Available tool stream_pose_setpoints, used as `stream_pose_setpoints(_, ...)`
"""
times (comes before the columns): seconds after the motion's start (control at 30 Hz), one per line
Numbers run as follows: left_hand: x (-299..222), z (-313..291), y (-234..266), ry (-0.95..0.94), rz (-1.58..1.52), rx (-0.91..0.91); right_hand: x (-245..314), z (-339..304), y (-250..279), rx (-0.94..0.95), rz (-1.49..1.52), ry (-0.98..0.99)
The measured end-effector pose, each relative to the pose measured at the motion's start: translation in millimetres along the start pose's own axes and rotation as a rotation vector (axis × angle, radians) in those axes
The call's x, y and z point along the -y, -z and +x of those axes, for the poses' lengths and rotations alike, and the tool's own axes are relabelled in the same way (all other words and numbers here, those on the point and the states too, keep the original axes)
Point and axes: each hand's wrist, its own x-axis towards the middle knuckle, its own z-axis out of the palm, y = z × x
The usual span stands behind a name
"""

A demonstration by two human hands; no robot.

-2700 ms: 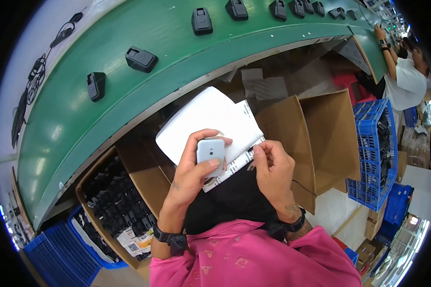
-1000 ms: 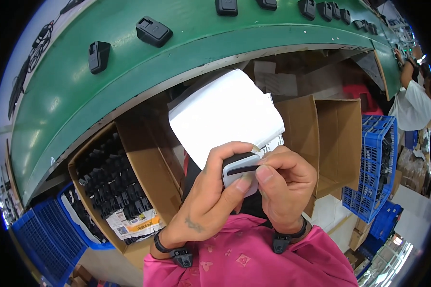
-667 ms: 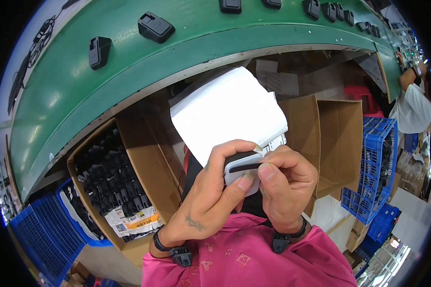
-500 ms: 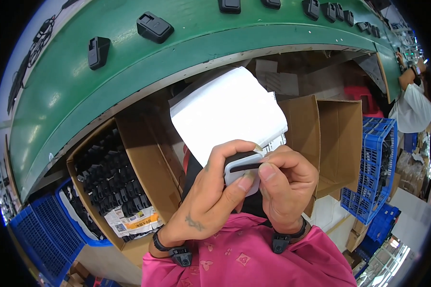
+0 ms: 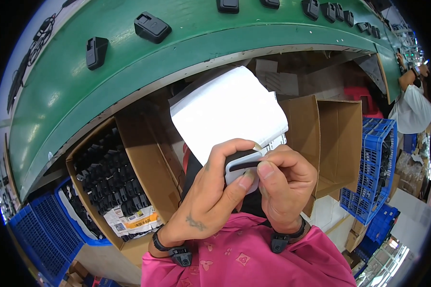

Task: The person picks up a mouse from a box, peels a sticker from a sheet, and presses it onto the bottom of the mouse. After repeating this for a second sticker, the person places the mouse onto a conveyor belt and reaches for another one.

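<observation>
Here small white device (image 5: 242, 168) pinched between left hand (image 5: 215, 201) and right hand (image 5: 285, 189).

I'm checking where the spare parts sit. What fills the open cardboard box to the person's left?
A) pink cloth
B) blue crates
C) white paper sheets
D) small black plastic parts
D: the cardboard box at the left is packed with small black plastic parts.

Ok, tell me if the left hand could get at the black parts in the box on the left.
Probably yes, once freed. The box is open-topped and the black parts lie uncovered just left of the left hand, but that hand now grips the small device.
</observation>
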Motion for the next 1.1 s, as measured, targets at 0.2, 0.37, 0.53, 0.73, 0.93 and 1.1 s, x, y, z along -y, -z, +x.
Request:
stream_pose_setpoints(0.2, 0.0, -0.9, -0.8, -0.001, -0.004, -0.023, 0.6, 0.5, -2.9, 0.005, 0.011, 0.003)
stream_pose_setpoints(0.37, -0.6, 0.3, -1.3, 0.000, 0.004, -0.027, 0.0, 0.8, -1.8, 0.002, -0.026, 0.018)
stream_pose_setpoints(0.53, -1.2, 0.3, -2.0, -0.003, 0.017, -0.041, -1.9, 1.0, -0.1, 0.010, -0.065, 0.039)
stream_pose_setpoints(0.73, 2.7, -1.2, -0.6, -0.023, -0.081, -0.044, -1.0, 0.5, -3.5, 0.009, -0.088, 0.047)
stream_pose_setpoints(0.93, 4.2, -2.8, 0.8, -0.003, -0.014, -0.060, -1.5, 1.0, -8.8, -0.050, -0.161, 0.033)
stream_pose_setpoints(1.1, 2.2, -1.6, -2.0, -0.036, -0.002, -0.092, -4.1, 1.6, -8.2, -0.051, -0.166, 0.044)
